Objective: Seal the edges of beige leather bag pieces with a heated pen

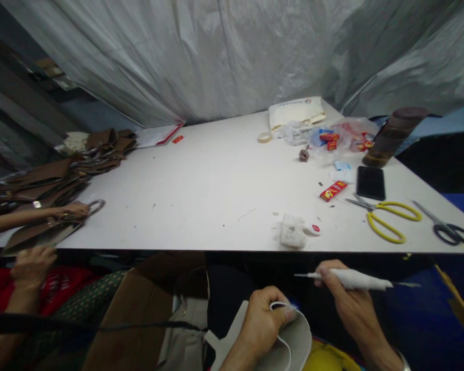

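My left hand (263, 317) is closed around a pale grey-white bag piece (299, 340), with thumb and fingers pinching its edge. That piece curls open toward me, and a flat part with a tab stretches to the left below my wrist. In my right hand (342, 293) is a thin tool with a white-wrapped handle (358, 279). A slim metal tip points right, and a narrow white end points left toward the bag piece. Tool and bag piece are apart. Both hands are below the table's front edge.
On the white table (201, 190) lie yellow-handled scissors (394, 206), black-handled scissors (448, 232), a phone (371, 183), a dark bottle (394, 136) and a white block (293, 230). At left, a co-worker's hand (75, 210) touches brown bags (42, 183). A cardboard box (119, 309) stands below.
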The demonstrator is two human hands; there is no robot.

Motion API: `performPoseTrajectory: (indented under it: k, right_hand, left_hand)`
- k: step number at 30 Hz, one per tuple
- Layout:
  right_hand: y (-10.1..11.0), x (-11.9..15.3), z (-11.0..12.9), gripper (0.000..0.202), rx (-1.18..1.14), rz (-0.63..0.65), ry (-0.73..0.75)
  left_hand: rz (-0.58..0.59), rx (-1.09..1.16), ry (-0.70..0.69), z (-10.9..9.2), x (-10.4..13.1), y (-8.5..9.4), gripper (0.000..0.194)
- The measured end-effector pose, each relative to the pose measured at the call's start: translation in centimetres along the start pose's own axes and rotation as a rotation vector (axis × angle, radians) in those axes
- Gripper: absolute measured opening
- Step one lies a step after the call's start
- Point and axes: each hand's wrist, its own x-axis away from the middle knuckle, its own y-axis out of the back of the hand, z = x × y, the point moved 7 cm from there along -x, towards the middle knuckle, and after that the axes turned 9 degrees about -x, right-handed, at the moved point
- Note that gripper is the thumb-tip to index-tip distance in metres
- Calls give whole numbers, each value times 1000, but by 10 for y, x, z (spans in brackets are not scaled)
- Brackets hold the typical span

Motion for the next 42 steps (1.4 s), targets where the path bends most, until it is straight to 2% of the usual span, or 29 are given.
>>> performPoseTrajectory:
  k: [3,10,16,23,27,30,32,34,39,42]
  right_hand:
    - [9,-22,9,28,53,-129,125]
    - [-5,-52,13,25,75,-90,308]
    - [-12,-56,10,22,191,-55,402]
    - [-20,-56,12,19,289,-11,480]
    - [-19,-58,11,23,330,3,482]
    - [-13,-56,16,24,331,-32,475]
    - [-10,-52,21,25,294,-57,446]
    - [-12,-45,19,27,163,-21,330]
    - [-47,-12,-12,32,-241,364,-179]
    - [-60,3,-19,31,-279,479,-260]
  left_hand:
    - [-31,80,19,5,-6,10,13]
    - [-83,343,43,20,-20,32,27]
    - [-47,402,65,26,-24,36,36]
    - [8,374,58,23,-24,34,35]
    - [17,350,63,24,-24,34,35]
    - [34,357,82,26,-23,33,34]
    - [49,365,77,26,-23,31,35]
    - [64,370,67,24,-23,30,34]
    - [77,343,69,26,-22,29,34]
    - [84,349,48,26,-21,31,36]
